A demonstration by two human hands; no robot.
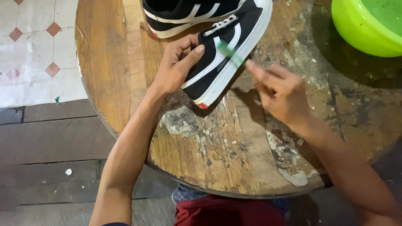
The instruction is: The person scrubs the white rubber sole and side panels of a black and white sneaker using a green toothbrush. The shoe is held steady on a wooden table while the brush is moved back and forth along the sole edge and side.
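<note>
While the big round wooden table takes up most of the view, with flaky, peeling patches all over it, the bit that matters is how the shoe sits against the two hands. A lime green basin sits at the table's far right corner, well apart from the work. A second black and white sneaker lies at the far edge, just behind the one being handled.

That black sneaker is tipped on its side near the middle of the table, its long axis running diagonally from the heel close to the person up and away to the right, white sole edge facing right. The left hand is wrapped around the heel end from the left, fingers curled over the upper and gripping it. The right hand sits just right of the sole, fingers closed on a small green brush, pretty blurred, whose tip lies against the sole edge. So the sole is up and to the left of those right fingers, and that hand is the one on the sole side.
</note>
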